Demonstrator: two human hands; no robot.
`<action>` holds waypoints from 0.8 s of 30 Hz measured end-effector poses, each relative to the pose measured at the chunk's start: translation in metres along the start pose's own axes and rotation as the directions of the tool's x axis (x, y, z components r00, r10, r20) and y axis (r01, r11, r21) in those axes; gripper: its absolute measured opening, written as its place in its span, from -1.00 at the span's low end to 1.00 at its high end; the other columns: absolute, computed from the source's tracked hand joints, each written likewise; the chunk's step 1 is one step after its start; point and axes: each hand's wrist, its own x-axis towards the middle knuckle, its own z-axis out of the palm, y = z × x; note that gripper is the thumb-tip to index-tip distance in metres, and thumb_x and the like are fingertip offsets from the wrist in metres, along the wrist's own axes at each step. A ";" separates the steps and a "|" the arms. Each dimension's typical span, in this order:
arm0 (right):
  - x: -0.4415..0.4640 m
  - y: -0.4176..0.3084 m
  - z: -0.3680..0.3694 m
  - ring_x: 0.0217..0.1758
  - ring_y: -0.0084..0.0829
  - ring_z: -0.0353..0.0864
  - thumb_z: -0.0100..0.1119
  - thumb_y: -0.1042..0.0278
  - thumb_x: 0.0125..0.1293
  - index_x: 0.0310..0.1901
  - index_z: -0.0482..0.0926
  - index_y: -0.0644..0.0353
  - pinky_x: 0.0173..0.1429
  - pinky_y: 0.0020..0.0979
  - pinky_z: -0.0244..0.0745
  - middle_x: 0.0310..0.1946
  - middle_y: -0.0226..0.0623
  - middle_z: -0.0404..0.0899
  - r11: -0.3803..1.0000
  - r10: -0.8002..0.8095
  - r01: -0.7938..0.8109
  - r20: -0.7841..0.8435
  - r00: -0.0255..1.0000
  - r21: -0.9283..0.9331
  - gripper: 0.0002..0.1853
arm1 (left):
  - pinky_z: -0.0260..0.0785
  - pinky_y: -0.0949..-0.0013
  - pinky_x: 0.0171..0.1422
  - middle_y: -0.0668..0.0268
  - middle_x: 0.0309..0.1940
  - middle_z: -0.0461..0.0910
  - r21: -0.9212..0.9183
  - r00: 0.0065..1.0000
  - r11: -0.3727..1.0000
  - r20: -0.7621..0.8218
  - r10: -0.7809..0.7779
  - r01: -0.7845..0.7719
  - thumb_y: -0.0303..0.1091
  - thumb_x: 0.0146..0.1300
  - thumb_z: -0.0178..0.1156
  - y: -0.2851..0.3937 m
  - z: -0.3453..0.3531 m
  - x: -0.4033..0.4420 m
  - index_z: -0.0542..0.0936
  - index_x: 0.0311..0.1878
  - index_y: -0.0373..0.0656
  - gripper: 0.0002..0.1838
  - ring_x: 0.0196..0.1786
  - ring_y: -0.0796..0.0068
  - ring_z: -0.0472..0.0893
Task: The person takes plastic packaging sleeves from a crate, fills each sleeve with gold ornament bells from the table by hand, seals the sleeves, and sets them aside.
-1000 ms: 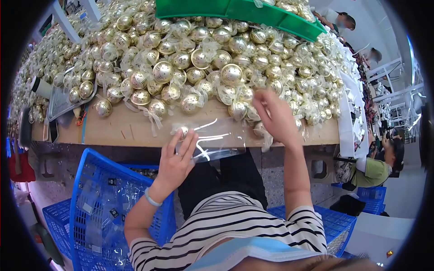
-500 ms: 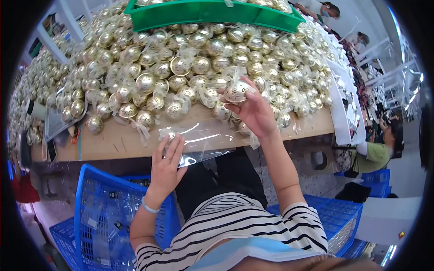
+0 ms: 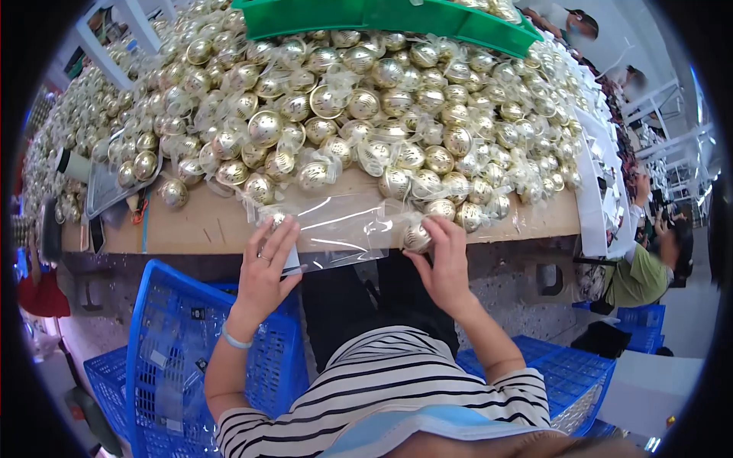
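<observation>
Gold ball (image 3: pixel 416 238) is clamped in right grip (image 3: pixel 445 267), beside one end of clear bag (image 3: pixel 336 229). Second ball (image 3: pixel 278 219) is touched by left grip (image 3: pixel 263 263) at bag's other end; closure there cannot be told, nor whether either ball is bagged. Beyond both grips, many heaped balls (image 3: pixel 385 72) are left on bench (image 3: pixel 179 227).

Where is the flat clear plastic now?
In the head view, the clear plastic lies just left of centre, overhanging the front edge of the table between the left hand and the right hand, with gold balls beyond it.
</observation>
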 end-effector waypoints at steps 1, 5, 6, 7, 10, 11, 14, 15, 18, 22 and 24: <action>-0.002 -0.003 0.007 0.23 0.13 0.46 0.52 0.46 0.14 0.37 0.36 0.32 0.29 -0.05 0.44 0.26 0.10 0.42 0.999 0.017 -0.017 0.012 1.000 -0.032 -0.23 | 0.26 0.05 0.59 0.30 0.53 0.38 -0.012 1.000 1.000 -0.002 -0.005 0.005 -0.37 -0.08 0.57 -0.001 0.000 0.001 0.42 0.51 -0.10 -0.03 0.54 0.00 0.28; 0.010 -0.006 0.025 0.25 0.11 0.45 0.52 0.44 0.16 0.36 0.38 0.32 0.30 -0.05 0.43 0.25 0.06 0.43 0.995 0.082 -0.083 0.034 0.996 0.054 -0.26 | 0.24 0.05 0.59 0.23 0.49 0.43 -0.015 1.000 1.000 -0.023 -0.020 0.020 -0.37 -0.11 0.59 -0.008 -0.004 0.003 0.47 0.47 -0.12 -0.05 0.53 -0.02 0.32; 0.015 -0.003 0.023 0.26 0.10 0.45 0.51 0.44 0.16 0.36 0.38 0.32 0.30 -0.07 0.43 0.24 0.05 0.43 0.980 0.115 -0.129 0.096 0.989 0.153 -0.27 | 0.23 0.05 0.59 0.23 0.48 0.43 -0.003 1.000 1.000 -0.014 -0.014 0.014 -0.36 -0.11 0.60 -0.011 -0.005 0.001 0.47 0.47 -0.12 -0.05 0.53 -0.01 0.32; 0.023 -0.001 0.019 0.27 0.09 0.45 0.50 0.44 0.17 0.36 0.38 0.32 0.31 -0.08 0.44 0.24 0.04 0.43 0.953 0.142 -0.179 0.158 0.977 0.246 -0.27 | 0.23 0.05 0.60 0.23 0.48 0.43 0.008 1.000 1.000 -0.005 -0.005 0.005 -0.36 -0.11 0.60 -0.014 -0.005 0.000 0.47 0.47 -0.12 -0.05 0.53 -0.01 0.32; 0.036 0.003 0.010 0.30 0.06 0.45 0.49 0.42 0.19 0.35 0.38 0.32 0.33 -0.11 0.44 0.22 0.04 0.44 0.931 0.157 -0.204 0.174 0.972 0.302 -0.29 | 0.22 0.05 0.60 0.23 0.48 0.43 -0.023 1.000 1.000 0.003 -0.002 0.003 -0.37 -0.11 0.60 -0.018 -0.009 0.000 0.48 0.46 -0.13 -0.06 0.53 0.00 0.32; 0.036 0.004 0.015 0.29 0.06 0.45 0.50 0.41 0.19 0.35 0.38 0.32 0.33 -0.11 0.44 0.22 0.04 0.44 0.958 0.142 -0.167 0.121 0.982 0.234 -0.29 | 0.21 0.05 0.61 0.23 0.48 0.43 -0.028 1.000 1.000 0.002 -0.003 0.003 -0.37 -0.11 0.60 -0.018 -0.009 -0.001 0.48 0.46 -0.13 -0.06 0.54 0.00 0.32; 0.034 -0.004 0.028 0.26 0.04 0.49 0.51 0.39 0.19 0.35 0.38 0.32 0.31 -0.13 0.48 0.20 0.04 0.45 0.994 0.068 -0.071 0.043 0.997 0.087 -0.29 | 0.19 0.05 0.61 0.22 0.49 0.43 -0.030 1.000 1.000 0.003 -0.002 0.002 -0.39 -0.11 0.59 -0.019 -0.008 0.000 0.48 0.45 -0.14 -0.07 0.54 -0.01 0.31; 0.031 -0.008 0.030 0.24 -0.01 0.52 0.51 0.39 0.20 0.35 0.38 0.32 0.28 -0.16 0.51 0.18 0.02 0.46 0.992 0.055 -0.062 0.072 0.996 0.110 -0.29 | 0.19 0.05 0.62 0.22 0.49 0.42 -0.027 1.000 1.000 0.006 -0.003 0.003 -0.39 -0.11 0.58 -0.017 -0.008 -0.001 0.48 0.45 -0.14 -0.07 0.54 -0.01 0.30; 0.029 -0.008 0.038 0.03 -0.39 0.66 0.53 0.23 0.29 0.36 0.39 0.30 0.17 -0.34 0.60 0.06 -0.14 0.58 0.435 0.034 -0.495 0.535 0.844 0.753 -0.29 | 0.17 0.04 0.62 0.21 0.49 0.41 -0.067 1.000 0.998 0.026 -0.008 0.009 -0.40 -0.11 0.57 -0.017 -0.010 0.000 0.48 0.46 -0.14 -0.07 0.55 -0.02 0.28; 0.072 -0.013 0.049 0.12 -0.38 0.70 0.56 0.32 0.25 0.39 0.36 0.24 0.19 -0.33 0.67 0.16 -0.13 0.61 0.575 -0.083 -0.604 0.774 0.628 0.551 -0.26 | 0.18 0.03 0.62 0.24 0.51 0.38 -0.054 0.998 0.998 0.044 0.037 -0.035 -0.40 -0.10 0.56 -0.018 -0.008 0.002 0.44 0.49 -0.12 -0.04 0.55 -0.01 0.28; 0.074 -0.026 0.072 0.11 -0.39 0.71 0.57 0.27 0.24 0.32 0.44 0.26 0.20 -0.32 0.70 0.10 -0.16 0.65 0.510 -0.131 -0.584 0.729 0.672 0.631 -0.31 | 0.17 0.03 0.62 0.24 0.52 0.38 -0.067 0.999 0.998 0.050 0.007 -0.004 -0.40 -0.09 0.56 -0.017 -0.008 0.000 0.45 0.49 -0.11 -0.05 0.55 -0.02 0.27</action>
